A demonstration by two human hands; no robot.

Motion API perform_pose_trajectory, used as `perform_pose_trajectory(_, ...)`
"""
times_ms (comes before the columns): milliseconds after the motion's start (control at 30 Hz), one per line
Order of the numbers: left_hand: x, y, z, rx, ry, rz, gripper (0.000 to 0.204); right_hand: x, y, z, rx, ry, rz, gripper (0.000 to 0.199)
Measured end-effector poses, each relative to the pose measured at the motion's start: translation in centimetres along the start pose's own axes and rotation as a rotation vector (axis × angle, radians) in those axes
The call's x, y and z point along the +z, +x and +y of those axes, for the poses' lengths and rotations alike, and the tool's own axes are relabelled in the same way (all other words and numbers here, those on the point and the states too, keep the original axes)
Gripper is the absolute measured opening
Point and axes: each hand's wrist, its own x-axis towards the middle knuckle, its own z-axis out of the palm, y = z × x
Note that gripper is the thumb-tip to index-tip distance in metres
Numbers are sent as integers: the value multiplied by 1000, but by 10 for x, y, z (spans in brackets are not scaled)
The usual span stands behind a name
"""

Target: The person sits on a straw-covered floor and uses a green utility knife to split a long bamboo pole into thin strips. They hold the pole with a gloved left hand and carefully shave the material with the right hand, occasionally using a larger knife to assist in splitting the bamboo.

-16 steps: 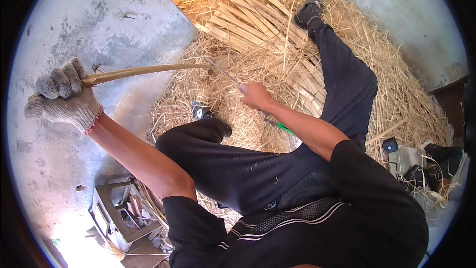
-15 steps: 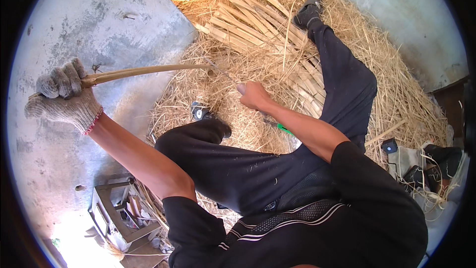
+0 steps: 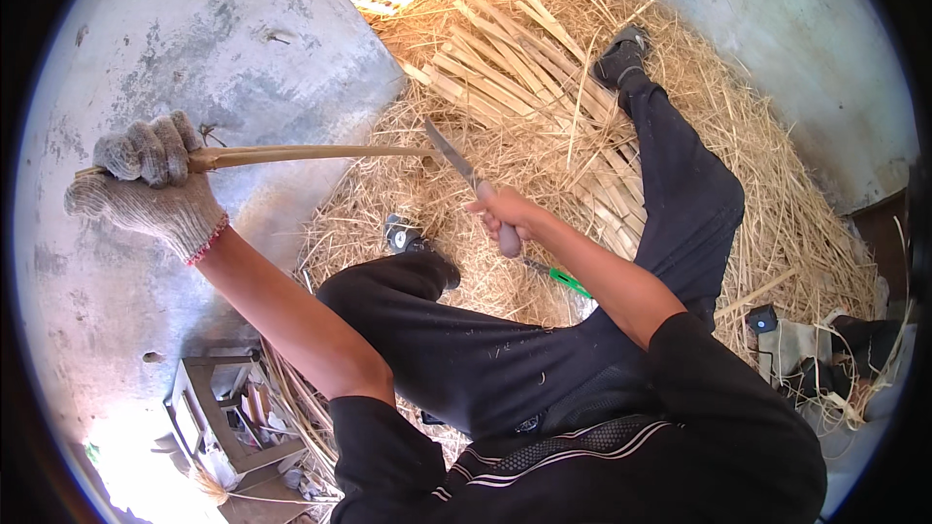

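My left hand [image 3: 155, 170], in a grey knitted glove with a red-edged cuff, is closed round one end of a long bamboo strip [image 3: 311, 152]. The strip reaches right, roughly level, over the shavings. Bare, my right hand [image 3: 507, 209] grips the light handle of a knife [image 3: 449, 150]. Its blade points up and left, with the tip close to the strip's far end; whether they touch I cannot tell. A tool with a green handle [image 3: 569, 281] lies below my right forearm, between my legs.
Bamboo shavings [image 3: 369, 204] cover the floor round my outstretched legs. Split bamboo slats [image 3: 505, 68] lie piled ahead. A pale wall [image 3: 243, 49] stands at left, another [image 3: 777, 49] at right. A wooden frame [image 3: 228, 417] holding scraps sits lower left; dark items [image 3: 825, 354] lie at right.
My right hand has turned, so the knife's blade and handle now show plainly. My left hand and the strip appear slightly further right, as the whole view has shifted a little.
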Motion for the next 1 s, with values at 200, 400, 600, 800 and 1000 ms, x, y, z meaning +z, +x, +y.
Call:
perform_pose_trajectory(200, -2, 5, 10, -15, 93, -5, 70, 4, -15, -23, -107, -429, 101, 31)
perform_pose_trajectory(400, 11, 2, -12, -47, 221, 341, 72, 29, -52, -28, -282, -957, 337, 39)
perform_pose_trajectory(600, 20, -8, -21, -30, 289, 309, 74, 27, -50, -1, -340, -885, 249, 38)
perform_pose_trajectory(800, 23, -12, -22, 36, 321, 159, 75, 26, -55, -11, -257, -900, 359, 23)
perform_pose_trajectory(1000, 27, -15, -23, 15, 280, 184, 76, 20, -41, 16, -314, -1002, 321, 20)
